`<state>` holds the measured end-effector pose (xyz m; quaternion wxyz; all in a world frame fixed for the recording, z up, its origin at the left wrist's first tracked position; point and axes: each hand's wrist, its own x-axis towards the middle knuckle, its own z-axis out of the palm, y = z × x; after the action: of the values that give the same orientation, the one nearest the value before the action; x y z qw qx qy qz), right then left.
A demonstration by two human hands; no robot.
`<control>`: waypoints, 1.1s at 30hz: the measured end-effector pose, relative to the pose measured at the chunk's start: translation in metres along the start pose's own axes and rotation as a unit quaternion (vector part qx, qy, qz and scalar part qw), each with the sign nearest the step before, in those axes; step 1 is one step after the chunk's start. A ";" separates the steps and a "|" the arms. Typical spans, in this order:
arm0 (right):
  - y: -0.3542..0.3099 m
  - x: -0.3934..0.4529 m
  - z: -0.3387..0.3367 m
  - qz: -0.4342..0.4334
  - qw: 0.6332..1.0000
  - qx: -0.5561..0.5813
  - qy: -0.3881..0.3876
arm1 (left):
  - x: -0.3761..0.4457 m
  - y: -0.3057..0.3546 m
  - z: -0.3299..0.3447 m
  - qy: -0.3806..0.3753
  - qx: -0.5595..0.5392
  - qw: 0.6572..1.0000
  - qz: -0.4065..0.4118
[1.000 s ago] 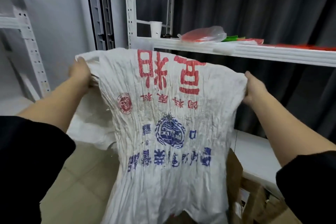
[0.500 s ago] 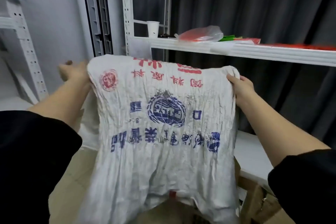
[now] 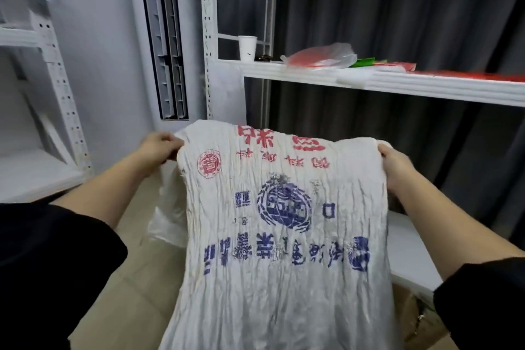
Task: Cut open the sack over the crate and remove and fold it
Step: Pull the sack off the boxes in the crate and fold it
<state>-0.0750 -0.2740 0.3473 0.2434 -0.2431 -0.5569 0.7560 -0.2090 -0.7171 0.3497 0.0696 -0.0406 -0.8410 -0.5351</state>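
Dim, cool, even indoor light; soft focus throughout, wide-angle bending at the edges.

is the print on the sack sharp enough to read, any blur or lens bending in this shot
Head view: the sack is lit softly and evenly, without glare; its red and blue print is smeared by creases and slight blur, so not legible. Head view: the wide lens bows the shelf and uprights. Head view: the left hand and right hand look fairly sharp.

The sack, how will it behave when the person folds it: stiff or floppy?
Probably floppy: the sack hangs limp from the left hand and right hand. Likely light, since fingertip pinches carry it. Its deep wrinkles suggest folds may spring unevenly.
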 end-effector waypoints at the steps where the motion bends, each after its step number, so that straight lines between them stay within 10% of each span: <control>1: -0.001 0.000 -0.006 -0.019 1.000 -0.012 0.010 | 0.002 -0.003 -0.005 0.049 0.102 0.992 0.062; 4: 0.000 0.001 -0.013 -0.050 0.998 -0.030 0.039 | -0.003 -0.003 -0.002 0.127 0.390 0.896 0.170; 8: 0.002 -0.011 -0.003 -0.045 0.999 -0.017 0.025 | -0.021 0.014 0.028 -0.001 0.065 0.996 0.060; 10: 0.005 -0.015 0.001 -0.032 0.999 -0.007 0.011 | -0.027 0.021 0.038 -0.118 -0.104 0.986 -0.047; 19: 0.007 -0.017 -0.003 -0.020 0.998 -0.052 0.008 | -0.028 0.015 0.037 -0.237 -0.109 0.931 -0.257; 24: 0.010 -0.014 -0.010 -0.028 0.995 -0.084 0.034 | -0.028 0.019 0.027 -0.131 -0.025 0.956 -0.261; 27: 0.010 -0.011 -0.012 -0.050 0.991 -0.101 0.075 | -0.011 0.030 0.008 0.057 0.120 0.985 -0.109; 29: 0.008 -0.011 -0.009 -0.064 0.989 -0.100 0.091 | -0.004 0.044 -0.007 0.194 0.263 0.945 0.019; 33: -0.008 -0.014 0.002 -0.086 0.989 -0.078 0.097 | 0.009 0.073 -0.035 0.284 0.088 0.953 0.051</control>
<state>-0.0644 -0.2823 0.3565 0.3404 -0.2846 -0.6068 0.6595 -0.2046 -0.7178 0.4306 0.3358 0.0767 -0.8273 -0.4437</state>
